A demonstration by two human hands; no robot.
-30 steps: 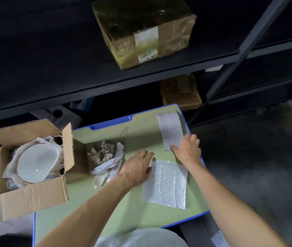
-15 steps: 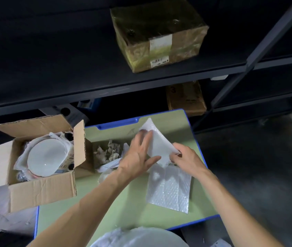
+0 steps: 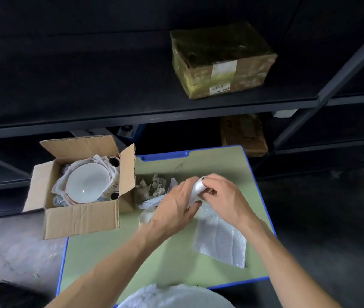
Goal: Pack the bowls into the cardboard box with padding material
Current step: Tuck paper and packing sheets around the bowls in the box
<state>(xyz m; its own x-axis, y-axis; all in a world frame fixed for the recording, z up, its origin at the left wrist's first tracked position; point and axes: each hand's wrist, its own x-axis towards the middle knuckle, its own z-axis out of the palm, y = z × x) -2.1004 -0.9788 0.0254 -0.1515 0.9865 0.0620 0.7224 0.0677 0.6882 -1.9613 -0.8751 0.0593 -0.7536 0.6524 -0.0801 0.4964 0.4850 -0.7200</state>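
An open cardboard box stands at the left edge of the green table. A white bowl lies inside it on crumpled paper. My left hand and my right hand meet over the table's middle and both grip a white padding sheet, bunched up between the fingers. Below the hands a sheet of bubble wrap lies flat on the table. A white bowl rim shows at the bottom edge of the view.
Crumpled paper scraps lie between the box and my hands. Dark metal shelves rise behind the table, with a taped brown parcel on one and another carton on the shelf below. The floor to the right is dark.
My right hand lifted the white sheet from the table's far side. Both hands then came together and crumpled it. The camera view shifted, so the box appears further right.
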